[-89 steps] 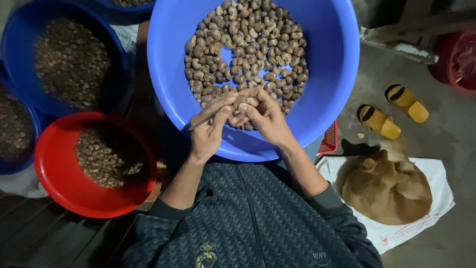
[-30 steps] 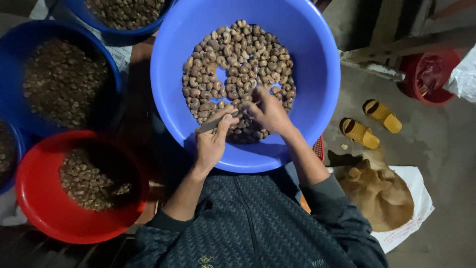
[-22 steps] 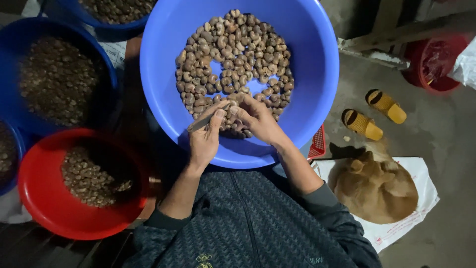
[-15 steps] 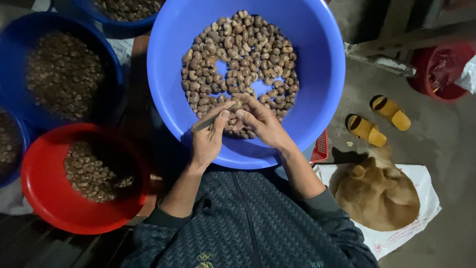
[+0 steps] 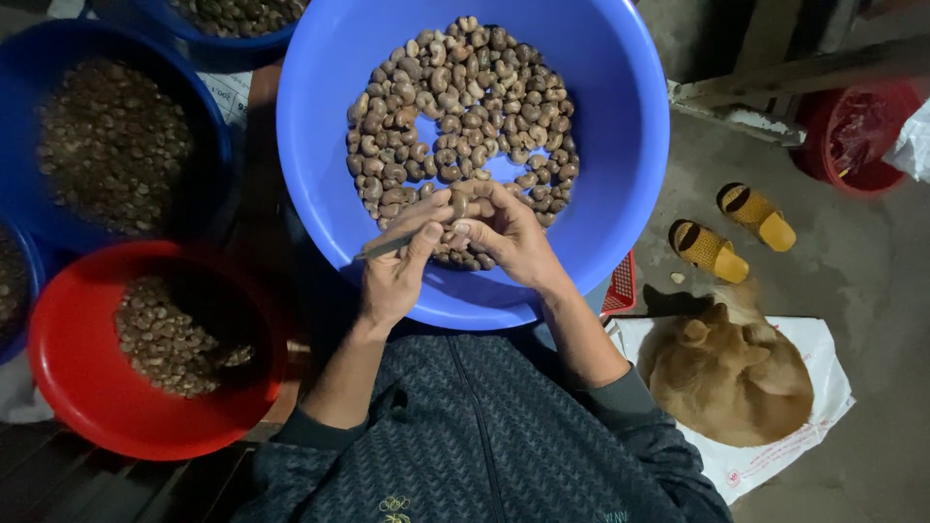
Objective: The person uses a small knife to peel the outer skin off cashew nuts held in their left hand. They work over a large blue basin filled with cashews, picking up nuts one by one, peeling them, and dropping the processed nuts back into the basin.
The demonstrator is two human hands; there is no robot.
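Note:
A large blue basin [image 5: 620, 145] in front of me holds a heap of brown cashew nuts [image 5: 455, 116] in their shells. Both hands meet over its near side. My left hand [image 5: 397, 271] grips a thin metal pick [image 5: 383, 247] that points left. My right hand [image 5: 509, 237] pinches a single nut [image 5: 459, 205] between thumb and fingers, right against the left thumb. Part of that nut is hidden by my fingertips.
A red basin [image 5: 68, 387] with shelled pieces stands at lower left. Dark blue basins [image 5: 208, 184] with more nuts lie at upper left. A tan dog [image 5: 731, 373] sleeps on a white sack [image 5: 823, 426] at right, near two yellow sandals [image 5: 707, 247] and a red bucket [image 5: 852, 136].
My hands stay joined over the basin's near side, working one nut after another with the pick. The view has shifted slightly; the dog has curled up tighter.

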